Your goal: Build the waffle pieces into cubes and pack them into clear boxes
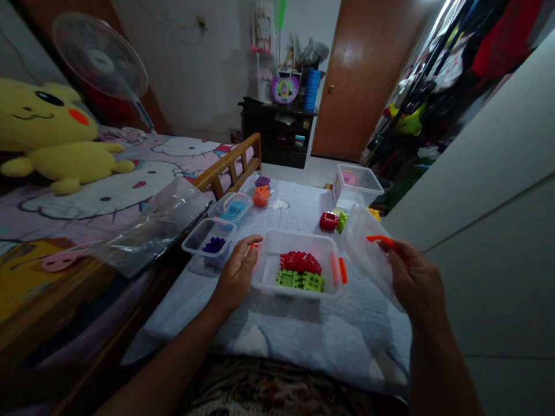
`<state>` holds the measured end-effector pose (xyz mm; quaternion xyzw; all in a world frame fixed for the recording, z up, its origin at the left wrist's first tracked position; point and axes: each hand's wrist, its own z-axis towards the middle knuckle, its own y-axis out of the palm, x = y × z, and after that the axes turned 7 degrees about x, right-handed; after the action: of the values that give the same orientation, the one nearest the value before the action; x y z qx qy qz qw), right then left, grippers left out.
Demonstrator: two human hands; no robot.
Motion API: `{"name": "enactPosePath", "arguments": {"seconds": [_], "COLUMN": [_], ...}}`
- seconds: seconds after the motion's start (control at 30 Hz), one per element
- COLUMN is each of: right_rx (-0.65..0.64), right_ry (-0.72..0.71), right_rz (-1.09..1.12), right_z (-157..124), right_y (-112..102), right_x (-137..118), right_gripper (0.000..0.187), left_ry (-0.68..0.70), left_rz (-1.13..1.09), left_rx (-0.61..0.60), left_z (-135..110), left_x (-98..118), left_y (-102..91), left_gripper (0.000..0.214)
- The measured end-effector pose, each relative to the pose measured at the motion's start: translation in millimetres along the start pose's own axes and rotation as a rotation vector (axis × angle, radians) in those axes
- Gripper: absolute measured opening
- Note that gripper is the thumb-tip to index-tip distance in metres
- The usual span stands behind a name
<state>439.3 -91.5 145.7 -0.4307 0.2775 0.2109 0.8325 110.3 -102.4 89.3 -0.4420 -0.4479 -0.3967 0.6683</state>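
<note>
A clear plastic box (264,271) with orange side latches is in front of me, holding red toy blocks (300,262) and flat green blocks (300,281). My left hand (236,274) grips the box at its left end, thumb by the latch. On the other side, my right hand (414,277) is closed on a clear lid (368,254), pinching it near an orange strip. The lid hangs tilted, apart from the box. Just behind it lie a red block (328,221) and a green block (341,222).
Two small tubs hold purple blocks (214,245) and blue blocks (234,210). Orange blocks (261,196) sit farther back. A larger clear bin (358,188) stands at the far right. A wooden bed rail (229,164) borders the left, near a plastic bag (151,225).
</note>
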Motion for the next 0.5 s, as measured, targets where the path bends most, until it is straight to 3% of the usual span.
{"name": "enactPosePath", "arguments": {"seconds": [0.1,0.23,0.37,0.5], "right_rx": [-0.032,-0.084,-0.24,-0.384], "right_ry": [-0.159,-0.319,-0.475,-0.516], "right_rz": [0.021,0.036,-0.003,-0.122], "right_z": [2,0,-12,-24], "right_y": [7,26,51,74], "right_x": [-22,-47,-69,-85], "right_gripper": [0.032,0.029,0.03,0.031], "left_ry": [-0.124,-0.144,-0.131,-0.189], "left_rz": [-0.101,-0.158,-0.132,-0.151], "left_rx": [-0.018,0.013,0.09,0.128], "left_z": [-1,-1,-3,-3], "left_x": [-1,-2,-1,-4], "left_y": [1.7,3.1,3.0,2.4], "left_gripper": [0.051,0.052,0.046,0.042]}}
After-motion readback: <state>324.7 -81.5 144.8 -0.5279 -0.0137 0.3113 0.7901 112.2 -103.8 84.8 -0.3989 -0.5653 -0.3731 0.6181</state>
